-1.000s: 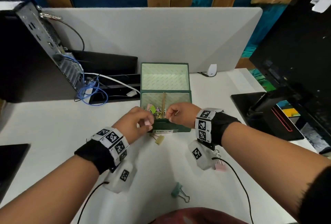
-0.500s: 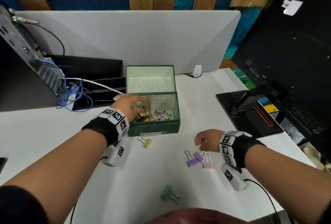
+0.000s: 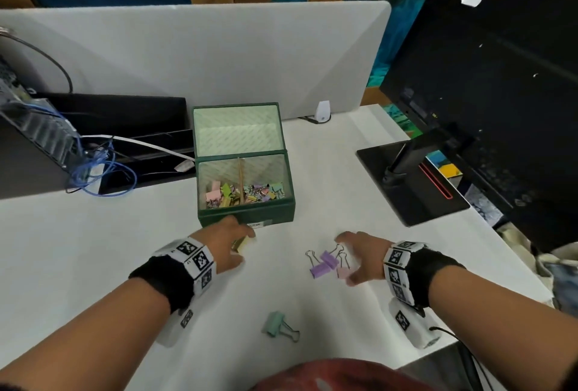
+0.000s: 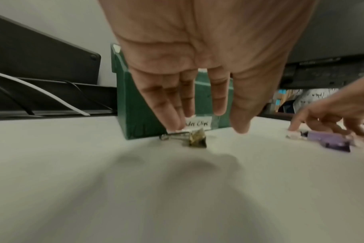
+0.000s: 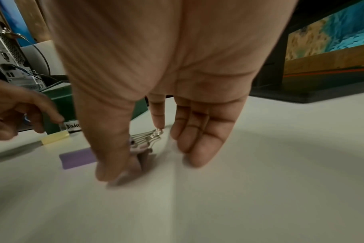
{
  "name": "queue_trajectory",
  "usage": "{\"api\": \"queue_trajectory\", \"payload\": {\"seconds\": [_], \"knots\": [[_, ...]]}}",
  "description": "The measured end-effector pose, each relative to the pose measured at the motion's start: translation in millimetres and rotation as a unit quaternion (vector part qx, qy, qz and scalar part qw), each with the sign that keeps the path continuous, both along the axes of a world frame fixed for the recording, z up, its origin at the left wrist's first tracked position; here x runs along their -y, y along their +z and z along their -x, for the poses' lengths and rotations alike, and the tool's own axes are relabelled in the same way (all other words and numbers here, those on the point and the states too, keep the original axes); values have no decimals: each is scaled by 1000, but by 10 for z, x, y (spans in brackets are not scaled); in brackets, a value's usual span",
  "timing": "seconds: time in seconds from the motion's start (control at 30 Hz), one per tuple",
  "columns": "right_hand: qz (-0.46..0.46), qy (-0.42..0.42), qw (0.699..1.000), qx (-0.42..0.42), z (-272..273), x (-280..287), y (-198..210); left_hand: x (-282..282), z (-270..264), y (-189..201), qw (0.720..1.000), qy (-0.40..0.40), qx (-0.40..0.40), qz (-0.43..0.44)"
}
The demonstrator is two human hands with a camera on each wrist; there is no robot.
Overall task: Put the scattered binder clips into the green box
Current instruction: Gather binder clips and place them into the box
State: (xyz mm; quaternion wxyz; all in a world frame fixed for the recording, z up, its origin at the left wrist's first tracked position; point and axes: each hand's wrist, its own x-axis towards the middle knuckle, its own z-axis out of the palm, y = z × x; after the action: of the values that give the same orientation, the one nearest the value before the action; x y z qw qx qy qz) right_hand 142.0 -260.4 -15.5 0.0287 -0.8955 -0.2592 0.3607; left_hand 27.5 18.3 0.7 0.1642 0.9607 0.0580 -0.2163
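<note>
The green box (image 3: 247, 214) stands with its lid back and holds several pastel binder clips. My left hand (image 3: 242, 239) hovers just in front of it, fingers straight, fingertips (image 4: 175, 125) touching the wire handle of a yellow clip (image 4: 196, 139) on the table. My right hand (image 3: 344, 261) is spread over two purple clips (image 3: 325, 264) and a pink clip (image 3: 343, 272). There the thumb (image 5: 109, 171) and fingers straddle the pink clip (image 5: 140, 148) without gripping it. A teal clip (image 3: 274, 324) lies nearer my body.
A monitor on its black base (image 3: 413, 184) stands at the right. An open computer case with blue cables (image 3: 93, 168) and a black tray sit at the left. A grey divider (image 3: 219, 56) closes the back. The table edge runs near my body.
My left hand left the box and dropped to the yellow clip in front of it. My right hand spread its fingers and settled over the purple and pink clips.
</note>
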Motion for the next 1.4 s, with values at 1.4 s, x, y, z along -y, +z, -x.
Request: {"api": "queue_trajectory", "payload": {"seconds": [1.4], "knots": [[-93,-103,990,-19,38,-87,-195,561,208,-316,982,-182,-48,8]]}}
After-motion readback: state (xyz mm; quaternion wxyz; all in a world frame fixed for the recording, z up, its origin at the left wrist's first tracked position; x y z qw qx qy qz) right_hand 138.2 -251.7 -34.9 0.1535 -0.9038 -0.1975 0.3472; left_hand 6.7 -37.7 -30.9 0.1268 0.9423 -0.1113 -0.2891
